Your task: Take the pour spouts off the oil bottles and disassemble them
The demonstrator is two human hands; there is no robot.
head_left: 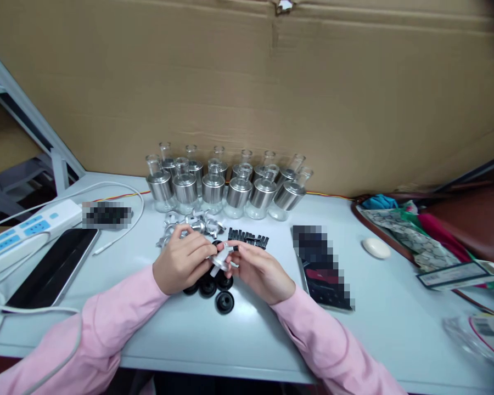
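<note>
My left hand and my right hand meet at the middle of the table, both closed around a small silver metal part. At the right fingertips is a small black piece against the metal part. Just beneath the hands lie several round black caps. More silver metal parts are heaped behind my left hand. Behind my right hand is a row of short black pieces.
Several glass bottles with metal sleeves stand in rows at the back. Left are a power strip, a phone and white cables. A dark flat item, a white oval object and a brown bag lie right.
</note>
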